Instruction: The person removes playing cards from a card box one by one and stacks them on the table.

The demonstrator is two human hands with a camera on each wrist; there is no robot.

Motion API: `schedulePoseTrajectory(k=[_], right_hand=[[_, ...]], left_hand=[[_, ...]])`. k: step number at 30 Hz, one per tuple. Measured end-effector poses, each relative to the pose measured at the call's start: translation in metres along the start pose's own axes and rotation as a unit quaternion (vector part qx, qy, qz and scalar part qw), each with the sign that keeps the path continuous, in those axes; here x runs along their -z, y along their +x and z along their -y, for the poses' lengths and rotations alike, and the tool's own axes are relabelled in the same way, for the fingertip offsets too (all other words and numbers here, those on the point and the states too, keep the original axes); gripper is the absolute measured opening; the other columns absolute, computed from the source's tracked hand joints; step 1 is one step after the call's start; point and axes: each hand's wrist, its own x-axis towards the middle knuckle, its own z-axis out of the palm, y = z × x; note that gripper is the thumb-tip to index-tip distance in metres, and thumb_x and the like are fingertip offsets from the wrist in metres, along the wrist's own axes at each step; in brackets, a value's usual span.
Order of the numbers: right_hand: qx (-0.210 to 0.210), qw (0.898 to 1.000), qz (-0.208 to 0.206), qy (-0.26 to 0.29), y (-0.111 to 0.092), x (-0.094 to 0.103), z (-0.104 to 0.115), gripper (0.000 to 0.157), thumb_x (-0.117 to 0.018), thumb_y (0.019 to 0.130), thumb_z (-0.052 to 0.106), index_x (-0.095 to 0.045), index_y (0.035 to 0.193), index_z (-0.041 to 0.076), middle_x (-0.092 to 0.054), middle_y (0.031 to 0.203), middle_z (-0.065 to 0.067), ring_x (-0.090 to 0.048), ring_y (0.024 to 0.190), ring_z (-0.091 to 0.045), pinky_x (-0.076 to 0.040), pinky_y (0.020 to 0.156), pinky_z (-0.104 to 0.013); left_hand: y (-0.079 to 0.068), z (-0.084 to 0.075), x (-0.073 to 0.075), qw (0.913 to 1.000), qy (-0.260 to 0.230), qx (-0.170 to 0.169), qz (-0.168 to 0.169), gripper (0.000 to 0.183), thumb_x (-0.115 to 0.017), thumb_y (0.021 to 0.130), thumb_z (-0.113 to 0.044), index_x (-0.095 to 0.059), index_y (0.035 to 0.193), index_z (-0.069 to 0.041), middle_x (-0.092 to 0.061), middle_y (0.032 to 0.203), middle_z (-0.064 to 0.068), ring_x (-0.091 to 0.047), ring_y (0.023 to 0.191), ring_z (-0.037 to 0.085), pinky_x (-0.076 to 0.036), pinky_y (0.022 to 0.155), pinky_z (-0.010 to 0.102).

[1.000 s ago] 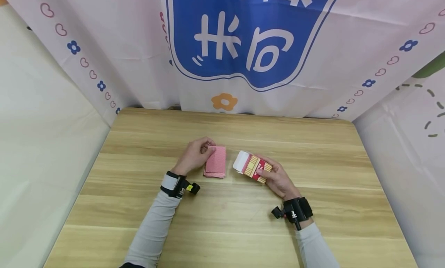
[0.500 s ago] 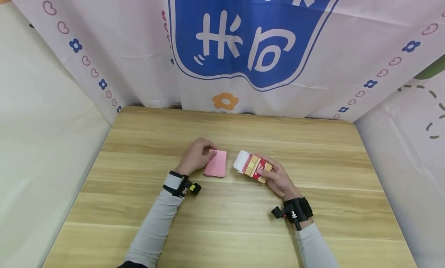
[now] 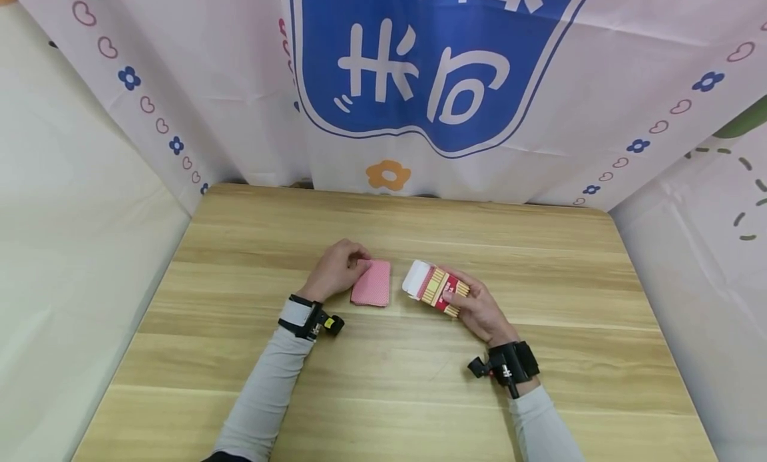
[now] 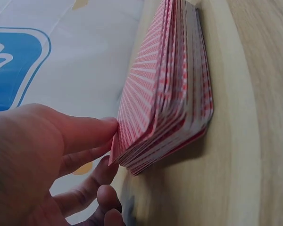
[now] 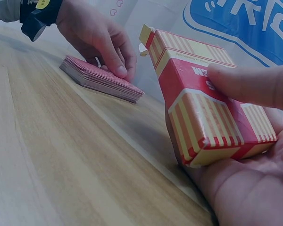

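Observation:
A stack of playing cards with red-patterned backs lies on the table. My left hand is at its far left corner; thumb and index finger pinch the corner of the top card, possibly more than one card. In the left wrist view the other fingers hang curled below, apart from the stack, and its edges look uneven. My right hand grips a red and cream striped card box, thumb on its front face. The box is tilted, its white flap open toward the stack. A red-patterned strip shows at its mouth.
The wooden table runs up to a white curtain with a blue emblem along its back edge. Pale cloth walls stand on both sides. A short gap of table separates the stack from the box.
A second ago the top card stuck out past the far edge of the stack; it has come back nearly level with the stack. The right hand and box have stayed in place.

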Motion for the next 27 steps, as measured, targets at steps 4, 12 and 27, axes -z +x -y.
schedulePoseTrajectory(k=[4,12,27], right_hand=[[0.002,1.0,0.001,0.0,0.0,0.0,0.001,0.056,-0.061,0.095,-0.007,-0.061,0.146,0.018,-0.051,0.141,-0.01,-0.06,0.119,-0.021,-0.055,0.096,-0.032],[0.007,1.0,0.007,-0.009,0.0,0.001,0.004,0.057,-0.058,0.097,-0.008,-0.059,0.148,0.017,-0.051,0.141,-0.01,-0.06,0.119,-0.021,-0.055,0.096,-0.032],[0.009,1.0,0.003,-0.017,-0.001,-0.001,0.001,0.053,-0.059,0.098,-0.006,-0.062,0.145,0.017,-0.051,0.142,-0.01,-0.057,0.122,-0.021,-0.055,0.096,-0.032]], left_hand=[[0.0,-0.002,0.0,1.0,-0.004,-0.004,-0.006,0.021,-0.068,0.098,-0.026,-0.075,0.112,-0.012,-0.064,0.11,0.006,-0.057,0.094,0.022,-0.05,0.08,0.037],[-0.009,-0.043,0.002,0.9842,-0.101,-0.107,-0.099,0.018,-0.068,0.098,-0.021,-0.071,0.111,-0.009,-0.067,0.109,0.007,-0.058,0.086,0.022,-0.05,0.072,0.036],[-0.021,-0.083,-0.048,0.9902,-0.04,-0.133,-0.009,0.019,-0.077,0.091,-0.028,-0.071,0.102,-0.015,-0.071,0.091,-0.007,-0.066,0.076,0.015,-0.051,0.062,0.026]])
